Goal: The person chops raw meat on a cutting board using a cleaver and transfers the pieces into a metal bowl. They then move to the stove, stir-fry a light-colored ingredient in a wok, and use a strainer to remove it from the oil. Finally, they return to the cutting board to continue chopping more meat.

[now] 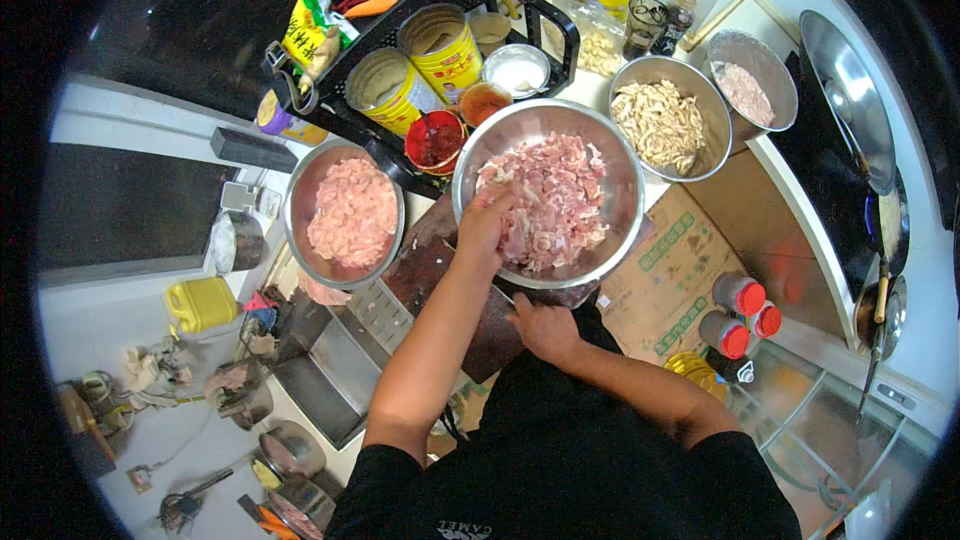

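A wide stainless steel bowl (626,240) of raw meat pieces (562,195) is before me, over a dark brown cutting board (427,270). My left hand (484,221) reaches over its left side, the fingers closed around some of the meat and partly hidden by it. My right hand (551,330) is curled just below the near rim. A thin pale edge runs from its thumb side across the board; whether the hand grips a tool cannot be made out. To the left stands a steel bowl (291,217) of paler raw meat (352,214).
A black rack (555,15) with yellow tins (450,64), a red sauce bowl (435,139) and white powder (517,71) stands behind. At right are a bowl of sliced pale food (660,124) and a pot of meat (742,90). A sink (322,367) lies left; red-lidded jars (735,341) stand right.
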A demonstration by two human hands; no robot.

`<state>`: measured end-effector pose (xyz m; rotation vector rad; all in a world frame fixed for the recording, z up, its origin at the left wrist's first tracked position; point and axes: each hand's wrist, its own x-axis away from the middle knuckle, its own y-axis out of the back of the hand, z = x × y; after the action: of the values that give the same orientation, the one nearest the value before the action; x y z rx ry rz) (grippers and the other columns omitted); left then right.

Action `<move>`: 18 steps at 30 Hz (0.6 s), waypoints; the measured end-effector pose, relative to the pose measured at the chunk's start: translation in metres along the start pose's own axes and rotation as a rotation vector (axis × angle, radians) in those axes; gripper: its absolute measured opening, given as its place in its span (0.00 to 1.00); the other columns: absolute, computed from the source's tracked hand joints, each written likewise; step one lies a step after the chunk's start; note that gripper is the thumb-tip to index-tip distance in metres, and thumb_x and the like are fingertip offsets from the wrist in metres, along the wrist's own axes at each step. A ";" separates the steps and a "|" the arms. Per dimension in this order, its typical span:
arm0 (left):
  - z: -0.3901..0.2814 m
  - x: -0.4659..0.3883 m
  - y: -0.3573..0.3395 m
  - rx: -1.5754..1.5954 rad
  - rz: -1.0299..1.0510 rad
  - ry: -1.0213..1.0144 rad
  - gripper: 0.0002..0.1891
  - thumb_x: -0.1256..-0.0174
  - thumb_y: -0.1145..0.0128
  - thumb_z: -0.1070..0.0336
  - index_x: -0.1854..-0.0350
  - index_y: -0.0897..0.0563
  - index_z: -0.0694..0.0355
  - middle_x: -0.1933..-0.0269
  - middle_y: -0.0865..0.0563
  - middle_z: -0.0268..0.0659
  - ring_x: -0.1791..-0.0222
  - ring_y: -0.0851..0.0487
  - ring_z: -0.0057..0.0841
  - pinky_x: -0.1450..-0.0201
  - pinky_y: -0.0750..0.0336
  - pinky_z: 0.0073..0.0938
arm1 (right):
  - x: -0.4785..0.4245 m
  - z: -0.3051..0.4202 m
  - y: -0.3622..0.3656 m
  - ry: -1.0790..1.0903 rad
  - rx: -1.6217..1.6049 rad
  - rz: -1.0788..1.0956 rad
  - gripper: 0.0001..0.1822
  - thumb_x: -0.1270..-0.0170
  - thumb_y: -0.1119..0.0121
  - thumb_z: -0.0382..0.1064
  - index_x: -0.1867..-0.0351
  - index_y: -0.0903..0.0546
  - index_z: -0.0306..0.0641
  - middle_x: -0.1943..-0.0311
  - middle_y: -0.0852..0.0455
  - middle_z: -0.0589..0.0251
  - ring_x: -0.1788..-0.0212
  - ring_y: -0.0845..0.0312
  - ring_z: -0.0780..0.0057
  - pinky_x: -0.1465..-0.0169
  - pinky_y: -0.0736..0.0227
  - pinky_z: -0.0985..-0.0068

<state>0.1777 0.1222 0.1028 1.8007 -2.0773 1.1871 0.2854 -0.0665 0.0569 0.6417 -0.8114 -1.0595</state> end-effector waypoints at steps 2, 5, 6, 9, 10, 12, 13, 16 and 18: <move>-0.012 0.009 -0.032 0.167 -0.097 0.033 0.12 0.24 0.35 0.62 0.44 0.16 0.58 0.56 0.09 0.34 0.61 0.10 0.25 0.58 0.14 0.29 | -0.003 -0.004 0.002 -0.015 0.011 0.040 0.24 0.23 0.43 0.59 0.42 0.24 0.43 0.77 0.09 0.53 0.75 0.09 0.52 0.73 0.17 0.52; -0.018 0.008 -0.020 0.212 -0.058 0.168 0.12 0.25 0.35 0.63 0.43 0.16 0.58 0.52 0.09 0.35 0.55 0.09 0.28 0.49 0.13 0.33 | -0.005 -0.004 0.008 -0.026 0.006 0.073 0.23 0.23 0.43 0.60 0.43 0.25 0.44 0.77 0.09 0.54 0.74 0.09 0.52 0.72 0.16 0.52; -0.028 0.023 -0.037 0.171 -0.026 0.129 0.14 0.24 0.37 0.65 0.40 0.17 0.59 0.51 0.09 0.36 0.54 0.09 0.27 0.54 0.14 0.27 | -0.005 -0.004 0.010 -0.030 0.002 0.078 0.23 0.23 0.43 0.60 0.44 0.25 0.44 0.77 0.10 0.54 0.74 0.09 0.52 0.71 0.15 0.52; -0.014 0.017 -0.018 -0.027 0.047 0.020 0.15 0.25 0.39 0.73 0.39 0.17 0.61 0.52 0.09 0.37 0.53 0.09 0.27 0.52 0.14 0.26 | -0.004 -0.006 0.009 -0.005 -0.006 0.045 0.23 0.23 0.43 0.60 0.44 0.25 0.44 0.77 0.10 0.53 0.75 0.09 0.51 0.71 0.15 0.52; -0.012 0.016 -0.016 -0.068 0.028 -0.017 0.15 0.26 0.40 0.75 0.39 0.17 0.62 0.53 0.09 0.36 0.53 0.10 0.27 0.52 0.14 0.25 | -0.005 -0.006 0.009 -0.002 -0.006 0.049 0.23 0.23 0.43 0.60 0.44 0.25 0.44 0.77 0.10 0.53 0.74 0.09 0.51 0.71 0.15 0.52; -0.007 0.014 -0.013 -0.152 -0.007 -0.088 0.15 0.26 0.40 0.78 0.40 0.16 0.62 0.54 0.09 0.36 0.53 0.10 0.26 0.51 0.15 0.24 | -0.006 -0.006 0.010 0.001 -0.004 0.057 0.23 0.23 0.42 0.60 0.44 0.25 0.44 0.77 0.10 0.52 0.74 0.09 0.51 0.71 0.15 0.52; -0.006 0.012 -0.012 -0.208 -0.017 -0.123 0.16 0.28 0.38 0.79 0.41 0.15 0.62 0.53 0.10 0.35 0.53 0.11 0.25 0.51 0.16 0.24 | -0.005 -0.006 0.011 -0.001 -0.004 0.057 0.24 0.23 0.42 0.60 0.43 0.25 0.43 0.78 0.10 0.52 0.75 0.09 0.51 0.71 0.15 0.52; -0.006 0.009 -0.010 -0.378 -0.055 -0.230 0.17 0.31 0.34 0.80 0.42 0.14 0.61 0.51 0.11 0.34 0.54 0.12 0.22 0.49 0.17 0.23 | -0.004 -0.007 0.010 0.012 -0.013 0.012 0.23 0.24 0.41 0.58 0.45 0.25 0.43 0.80 0.12 0.52 0.76 0.10 0.50 0.73 0.17 0.51; -0.005 0.012 -0.010 -0.492 -0.094 -0.301 0.17 0.31 0.34 0.79 0.42 0.13 0.61 0.51 0.09 0.34 0.54 0.13 0.21 0.48 0.18 0.22 | -0.003 -0.010 0.004 0.040 -0.030 -0.075 0.20 0.25 0.38 0.57 0.50 0.24 0.44 0.82 0.14 0.53 0.79 0.13 0.50 0.77 0.19 0.52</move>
<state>0.1817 0.1169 0.1178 1.8790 -2.1524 0.3438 0.2947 -0.0614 0.0533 0.6708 -0.7401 -1.1216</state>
